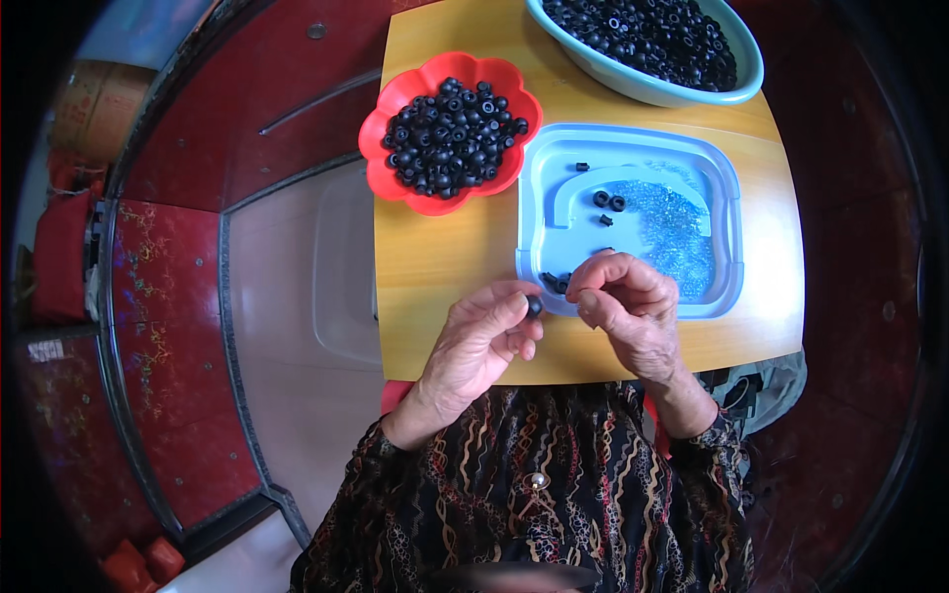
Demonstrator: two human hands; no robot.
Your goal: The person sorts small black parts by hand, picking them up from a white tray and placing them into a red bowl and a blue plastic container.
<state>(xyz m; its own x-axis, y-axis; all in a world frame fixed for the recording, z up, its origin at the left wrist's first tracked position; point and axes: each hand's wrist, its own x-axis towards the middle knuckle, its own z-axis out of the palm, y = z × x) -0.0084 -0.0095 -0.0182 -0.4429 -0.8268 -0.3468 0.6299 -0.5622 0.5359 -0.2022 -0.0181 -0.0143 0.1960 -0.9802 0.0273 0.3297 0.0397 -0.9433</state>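
Note:
A small round black bead is pinched between the thumb and fingers of my left hand, just in front of the tray. My right hand is closed in a pinch beside it, over the near edge of the light blue tray. Whatever sits between the right fingertips is too small to make out. Inside the tray, a heap of tiny clear beads spreads over the right side. Several black pieces lie on its left, among them two black rings; a few more are partly hidden behind my right hand.
A red petal-edged bowl full of black beads stands at the table's left. At the far right is a pale blue-green basin heaped with black pieces. The wooden table ends close to my body. Dark red panels surround the floor.

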